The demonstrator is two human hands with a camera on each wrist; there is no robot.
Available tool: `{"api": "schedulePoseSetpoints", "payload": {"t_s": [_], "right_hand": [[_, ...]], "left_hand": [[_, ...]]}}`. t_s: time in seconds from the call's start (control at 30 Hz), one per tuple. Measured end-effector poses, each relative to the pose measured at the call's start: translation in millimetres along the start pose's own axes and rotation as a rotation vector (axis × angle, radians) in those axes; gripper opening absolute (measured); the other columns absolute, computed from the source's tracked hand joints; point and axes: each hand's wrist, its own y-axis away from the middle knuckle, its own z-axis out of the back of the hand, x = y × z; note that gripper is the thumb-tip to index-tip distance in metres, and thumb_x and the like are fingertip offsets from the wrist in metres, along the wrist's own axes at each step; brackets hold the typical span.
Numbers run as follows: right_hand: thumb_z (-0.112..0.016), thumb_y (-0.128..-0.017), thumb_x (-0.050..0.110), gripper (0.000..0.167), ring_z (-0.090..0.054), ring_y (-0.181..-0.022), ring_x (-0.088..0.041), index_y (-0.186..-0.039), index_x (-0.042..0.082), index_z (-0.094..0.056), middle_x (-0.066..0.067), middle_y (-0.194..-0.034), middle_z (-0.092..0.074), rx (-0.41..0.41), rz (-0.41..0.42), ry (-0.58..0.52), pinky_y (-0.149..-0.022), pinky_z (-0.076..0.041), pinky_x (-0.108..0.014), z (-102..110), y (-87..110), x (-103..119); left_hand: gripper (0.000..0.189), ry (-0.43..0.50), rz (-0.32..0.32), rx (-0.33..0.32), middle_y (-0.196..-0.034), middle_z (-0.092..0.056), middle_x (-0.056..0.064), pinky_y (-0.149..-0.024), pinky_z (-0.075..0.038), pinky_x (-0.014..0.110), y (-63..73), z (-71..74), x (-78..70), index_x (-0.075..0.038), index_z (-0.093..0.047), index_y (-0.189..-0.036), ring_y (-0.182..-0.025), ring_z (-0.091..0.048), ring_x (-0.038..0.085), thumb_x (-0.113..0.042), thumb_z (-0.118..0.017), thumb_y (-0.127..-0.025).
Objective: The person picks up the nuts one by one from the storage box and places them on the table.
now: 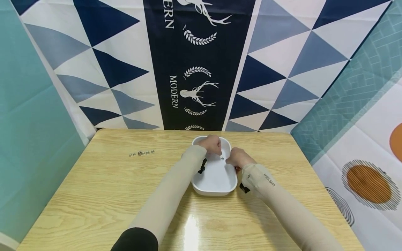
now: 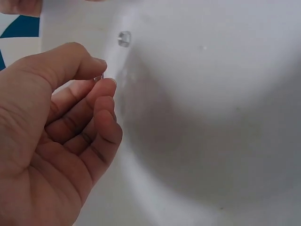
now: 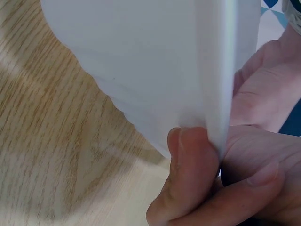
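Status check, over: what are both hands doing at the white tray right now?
Left hand pinches a small clear bead over the white tray. Right hand grips the tray's rim. Nothing blocking.

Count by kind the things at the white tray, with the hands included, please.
White tray: 1
Small clear pieces: 2 (loose piece in the tray, pinched piece)
Hands: 2 (left hand pinching, right hand gripping the rim)
Total: 5

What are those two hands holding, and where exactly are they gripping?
The left hand pinches a tiny clear bead between thumb and fingertip. The right hand grips the white tray by its side rim.
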Motion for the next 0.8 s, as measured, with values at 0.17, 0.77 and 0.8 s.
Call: {"api": "schedulePoseSetpoints", "payload": {"t_s": [0.17,0.77,0.8], "right_hand": [[-0.063,-0.097,0.011,0.030,-0.058,-0.055,-0.016,-0.116,-0.011,-0.061,-0.015,-0.077,-0.065,0.002,0.009,0.014,-0.049,-0.048,-0.024,1,0.8,0],[-0.063,-0.096,0.011,0.032,-0.059,-0.057,-0.017,-0.119,-0.012,-0.060,-0.016,-0.079,-0.065,0.003,0.010,-0.018,-0.050,-0.049,-0.024,0,2.5,-1],[-0.063,-0.096,0.010,0.032,-0.060,-0.057,-0.017,-0.119,-0.012,-0.060,-0.016,-0.079,-0.065,0.002,0.012,-0.021,-0.050,-0.049,-0.024,0,2.6,-1]], "left_hand": [[0.013,-0.019,-0.097,-0.013,-0.071,-0.063,-0.005,-0.054,-0.042,0.022,11.5,12.2,-12.8,-0.012,-0.072,-0.076,-0.061,-0.052,0.008,-0.016,-0.078,-0.086],[0.008,-0.048,-0.243,-0.128,-0.085,-0.068,-0.001,-0.068,-0.046,0.022,42.9,72.5,-7.0,-0.013,-0.069,-0.083,-0.075,-0.057,0.012,-0.016,-0.076,-0.086],[0.008,-0.044,-0.238,-0.134,-0.085,-0.068,-0.001,-0.069,-0.046,0.022,45.6,75.4,-3.6,-0.012,-0.069,-0.084,-0.075,-0.057,0.013,-0.015,-0.076,-0.086]]}}
